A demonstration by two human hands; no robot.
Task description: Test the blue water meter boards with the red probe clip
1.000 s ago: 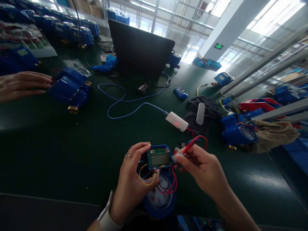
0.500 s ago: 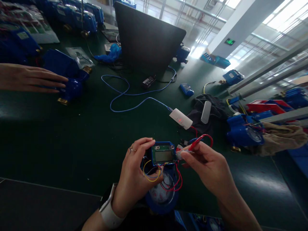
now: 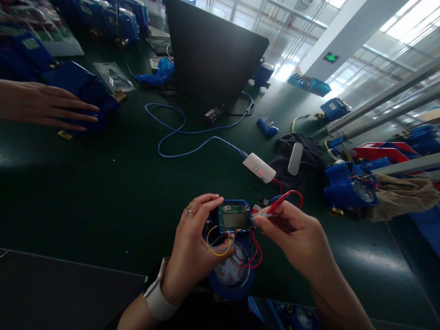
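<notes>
My left hand (image 3: 195,233) grips the left side of a blue-framed circuit board module (image 3: 234,220) with a grey display, thumb below and fingers at its top left. Yellow, red and dark wires (image 3: 256,256) hang from its lower edge. Under it is a round blue meter (image 3: 232,270) with a clear dial. My right hand (image 3: 292,233) pinches a connector (image 3: 261,217) with a red cable (image 3: 283,197), its tip against the module's right edge. The cable runs toward a white box (image 3: 259,167) with a red light.
Another person's hand (image 3: 51,105) rests on a blue meter (image 3: 98,117) at the left. A dark screen (image 3: 216,50) stands at the back, with a blue cable (image 3: 185,133) before it. At the right are a dark cloth (image 3: 309,153) and a meter (image 3: 349,188).
The other person's hand and the blue meter under it have shifted; the meter is turned and farther left. My hands keep nearly the same hold, with the module slightly higher and right in view.
</notes>
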